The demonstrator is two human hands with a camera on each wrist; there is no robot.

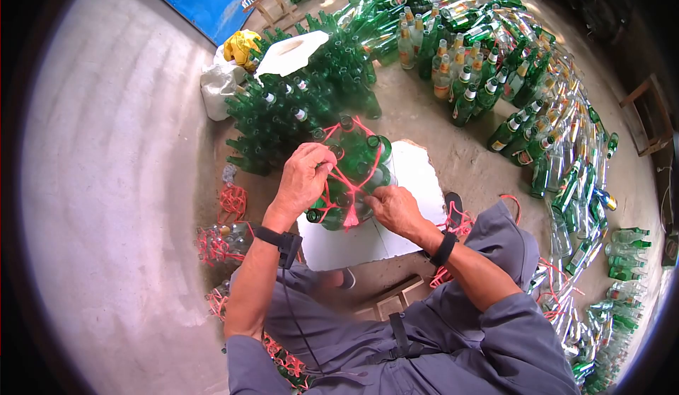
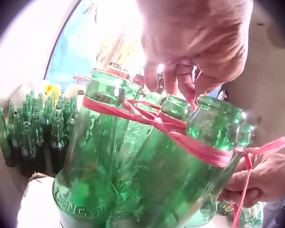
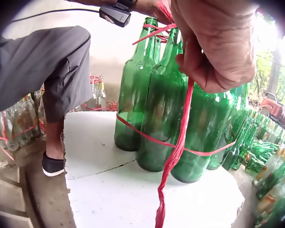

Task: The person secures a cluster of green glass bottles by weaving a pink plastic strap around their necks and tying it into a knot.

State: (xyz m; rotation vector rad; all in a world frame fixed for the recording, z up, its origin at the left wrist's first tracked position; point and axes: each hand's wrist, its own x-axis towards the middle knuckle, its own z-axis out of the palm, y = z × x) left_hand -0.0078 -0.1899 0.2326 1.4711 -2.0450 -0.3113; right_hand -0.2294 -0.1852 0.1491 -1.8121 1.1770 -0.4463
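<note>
A bundle of green glass bottles (image 1: 362, 153) stands upright on a white board (image 1: 424, 176). Red plastic twine (image 3: 184, 118) loops around the bottle necks, and a lower band circles their bodies. On the bundle's left side, my left hand (image 1: 304, 176) is over the necks and pinches a strand of the twine between thumb and fingers (image 2: 170, 78). My right hand (image 1: 397, 210) grips the twine at the near right, and a long tail hangs below it in the right wrist view. A knotted end of twine (image 1: 351, 216) sticks out at the near side.
Many green bottles (image 1: 262, 123) stand beyond the board to the left, with a white sheet (image 1: 293, 52) on top. Standing and heaped bottles (image 1: 559, 154) curve around the right. Tied clear bottles (image 1: 230, 239) sit by the left wall. A wooden frame (image 1: 396, 297) lies near the feet.
</note>
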